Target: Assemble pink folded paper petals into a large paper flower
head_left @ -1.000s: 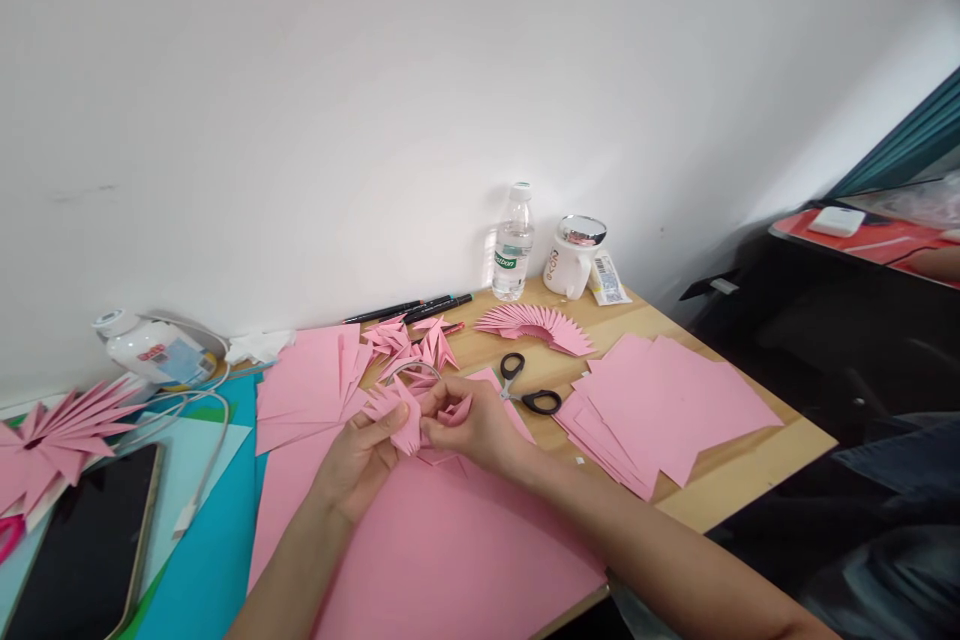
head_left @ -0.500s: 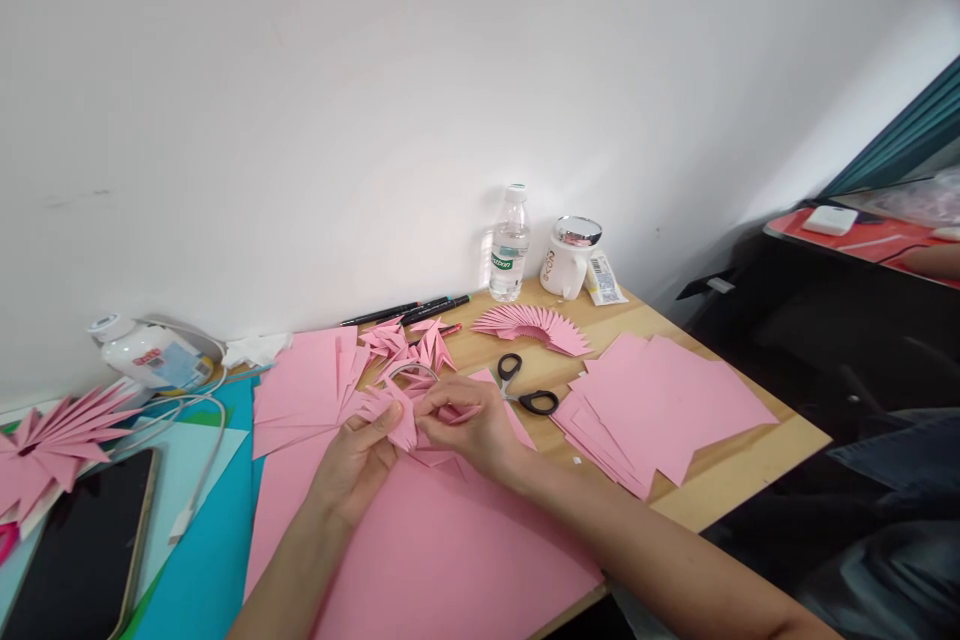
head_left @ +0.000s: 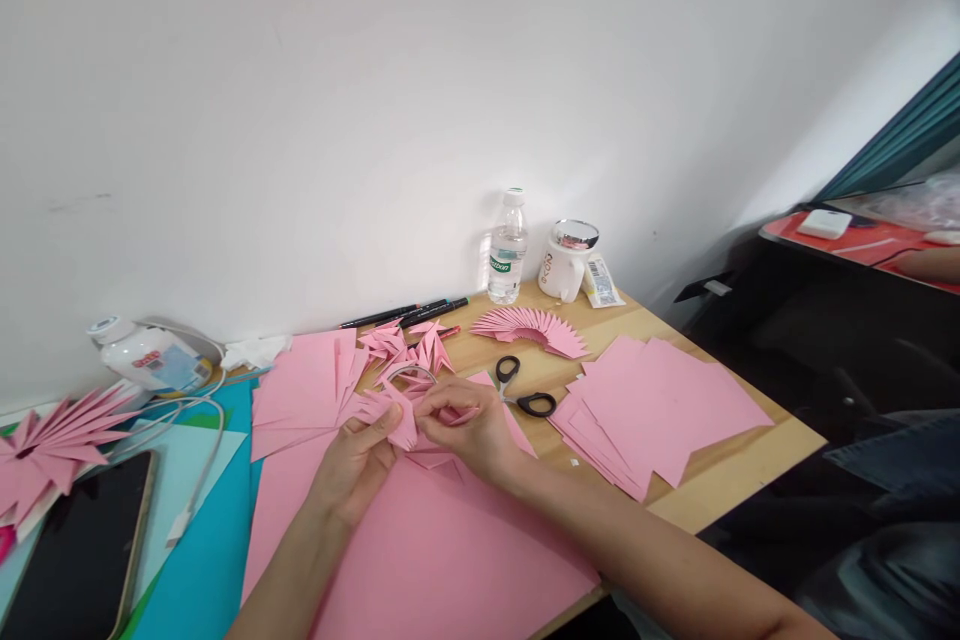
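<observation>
Barely anything moves from half a second ago: the view slips slightly left over the worktop, hands in much the same pose. Clock centred on the folded pink piece, which is held up over the large pink sheet.

Left hand, at 8 o'clock: grip pressed together, thumb pinning the piece against the fingers. Right hand, at 3: thumb and forefinger pinched together at the piece's near edge; what lies between them is hidden.

Handling, judged: light, crisp along its creases, easily crushed or bent at the points. Best held flat across the stacked folds, not by tips.

Writing: clear bottle at 1 o'clock, green label ending "bon". Mug, between 1 and 2: vertical lettering, unclear. White bottle, near 10: red print, illegible.
</observation>
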Tool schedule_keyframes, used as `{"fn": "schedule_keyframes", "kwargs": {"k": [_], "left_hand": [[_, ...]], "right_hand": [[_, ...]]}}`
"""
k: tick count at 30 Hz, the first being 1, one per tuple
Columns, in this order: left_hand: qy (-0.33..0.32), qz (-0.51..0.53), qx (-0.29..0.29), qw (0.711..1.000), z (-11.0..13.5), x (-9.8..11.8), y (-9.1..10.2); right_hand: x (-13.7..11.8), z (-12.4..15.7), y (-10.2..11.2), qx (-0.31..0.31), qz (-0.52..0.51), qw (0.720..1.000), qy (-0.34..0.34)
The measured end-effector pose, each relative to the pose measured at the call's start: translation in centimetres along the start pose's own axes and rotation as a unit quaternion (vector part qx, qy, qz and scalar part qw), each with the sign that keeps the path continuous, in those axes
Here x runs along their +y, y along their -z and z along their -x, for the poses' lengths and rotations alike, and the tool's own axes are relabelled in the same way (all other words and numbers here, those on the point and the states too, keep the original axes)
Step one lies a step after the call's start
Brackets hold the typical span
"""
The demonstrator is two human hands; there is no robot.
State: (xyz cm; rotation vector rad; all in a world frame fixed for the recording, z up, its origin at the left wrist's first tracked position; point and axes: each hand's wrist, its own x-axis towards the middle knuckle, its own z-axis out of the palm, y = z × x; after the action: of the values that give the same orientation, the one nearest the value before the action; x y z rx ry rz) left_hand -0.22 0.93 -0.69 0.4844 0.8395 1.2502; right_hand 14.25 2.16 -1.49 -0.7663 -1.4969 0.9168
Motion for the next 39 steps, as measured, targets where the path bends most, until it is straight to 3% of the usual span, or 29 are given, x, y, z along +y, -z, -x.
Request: {"fn": "schedule_keyframes", "kwargs": {"k": [11,19,30,35,39], "left_hand": [[0.005,-0.009,-0.005,1.0,0.0,-0.1,0.0],[0.033,0.006,0.009,0.999,0.1,0.1,0.0],[-0.029,0.012,0.027,0.999,-0.1,1.1,0.2],[-0.056,-0.013,0.037,0.998,0.0,1.4,0.1],[-0.059,-0.02,0.059,0.996,0.1,1.4,0.0]], "right_hand": [[-0.1,0.2,-0.6,-0.004,-0.049,0.993,-0.106],[-0.2,0.2,-0.7,0.004,-0.055,0.995,-0.085],[-1.0,-0.9,0.6,-0.074,-0.081,0.977,-0.183],[-1.3,-1.0,0.7,-0.11,-0.066,0.983,-0.135],[-0.7,-0.7,0.6,-0.08,-0.154,0.968,-0.182]]}}
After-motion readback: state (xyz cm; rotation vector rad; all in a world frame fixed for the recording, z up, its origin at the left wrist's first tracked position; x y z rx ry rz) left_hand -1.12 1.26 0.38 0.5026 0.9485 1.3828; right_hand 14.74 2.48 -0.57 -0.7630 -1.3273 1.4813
